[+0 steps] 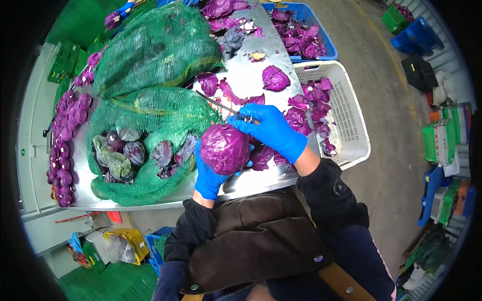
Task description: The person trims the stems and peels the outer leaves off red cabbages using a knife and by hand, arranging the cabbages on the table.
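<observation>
A round, glossy red cabbage (224, 149) rests in my left hand (207, 176), whose blue-gloved fingers wrap its left side and underside. My right hand (271, 129), also in a blue glove, is closed round the handle of a knife (221, 104). The blade points up and left above the cabbage, apart from it. Loose purple leaves (262, 156) lie on the metal table under and beside my hands. Left of the cabbage, an opened green mesh bag (145, 188) holds several dull, unpeeled cabbages (134, 152).
A second, full green mesh bag (155, 50) lies farther back. Trimmed cabbages (65, 145) line the table's left edge. One peeled cabbage (275, 78) sits near the right edge. A white crate (359, 125) and a blue crate (329, 42) hold leaves. Another person's gloved hand (125, 7) shows far left.
</observation>
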`<state>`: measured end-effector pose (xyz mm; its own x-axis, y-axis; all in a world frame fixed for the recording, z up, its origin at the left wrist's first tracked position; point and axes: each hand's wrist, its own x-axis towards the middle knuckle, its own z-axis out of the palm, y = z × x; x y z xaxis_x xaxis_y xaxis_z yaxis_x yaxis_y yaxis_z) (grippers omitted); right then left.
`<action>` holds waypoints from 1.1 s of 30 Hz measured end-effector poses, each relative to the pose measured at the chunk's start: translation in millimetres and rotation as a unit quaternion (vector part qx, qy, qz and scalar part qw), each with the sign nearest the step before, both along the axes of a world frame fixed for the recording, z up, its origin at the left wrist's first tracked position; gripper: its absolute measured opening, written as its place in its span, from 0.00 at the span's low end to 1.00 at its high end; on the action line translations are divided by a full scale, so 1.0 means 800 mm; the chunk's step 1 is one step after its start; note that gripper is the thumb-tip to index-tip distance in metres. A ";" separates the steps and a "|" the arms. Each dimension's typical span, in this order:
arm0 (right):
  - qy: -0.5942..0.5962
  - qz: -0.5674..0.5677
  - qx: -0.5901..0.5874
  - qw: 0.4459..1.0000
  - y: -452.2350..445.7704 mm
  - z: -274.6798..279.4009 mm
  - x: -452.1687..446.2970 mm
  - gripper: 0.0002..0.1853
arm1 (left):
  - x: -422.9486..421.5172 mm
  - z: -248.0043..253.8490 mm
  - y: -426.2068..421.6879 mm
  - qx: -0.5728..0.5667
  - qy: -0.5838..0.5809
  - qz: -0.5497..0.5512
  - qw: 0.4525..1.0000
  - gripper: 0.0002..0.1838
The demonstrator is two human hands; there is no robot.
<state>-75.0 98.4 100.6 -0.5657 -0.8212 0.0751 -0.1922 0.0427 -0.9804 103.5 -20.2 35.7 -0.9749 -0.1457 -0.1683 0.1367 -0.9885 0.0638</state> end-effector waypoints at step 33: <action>-0.122 -0.383 0.103 0.910 0.016 -0.153 0.122 0.14 | 0.616 0.007 -0.631 0.127 -0.184 0.620 0.752 0.38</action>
<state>22.6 111.3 -22.1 -0.9573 -0.1612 -0.2402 0.1935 0.2602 -0.9460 596.4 -524.8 41.1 0.0038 -0.8218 -0.5698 0.9829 -0.1019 0.1535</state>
